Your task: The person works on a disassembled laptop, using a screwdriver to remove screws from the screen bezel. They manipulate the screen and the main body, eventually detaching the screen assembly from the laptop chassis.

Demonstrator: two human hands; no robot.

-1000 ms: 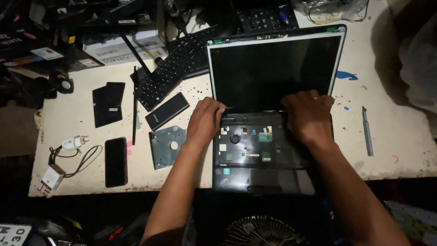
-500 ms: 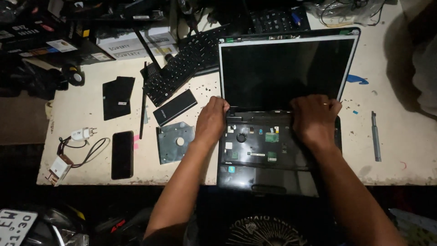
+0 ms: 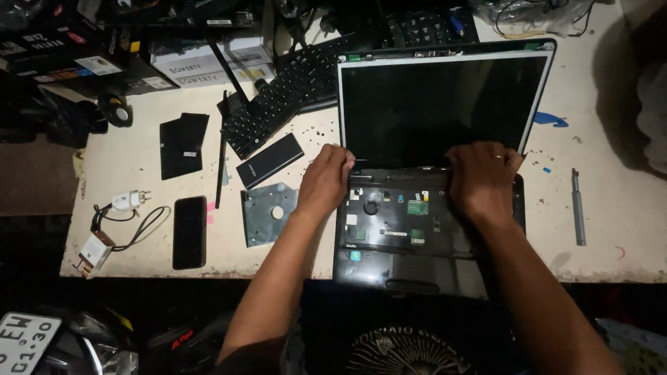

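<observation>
Both hands pressed on the open laptop (image 3: 417,222) near the table's front edge, left hand (image 3: 325,182) and right hand (image 3: 483,177) curled at its hinge corners, neither clamping anything.

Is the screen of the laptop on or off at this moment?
Off. The laptop screen is fully dark with no picture, and the base under both hands lies uncovered, its keyboard removed.

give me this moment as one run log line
left hand: on left hinge edge of open laptop | right hand: on right hinge edge | keyboard: removed, lying behind | table: screwdriver at right
</observation>
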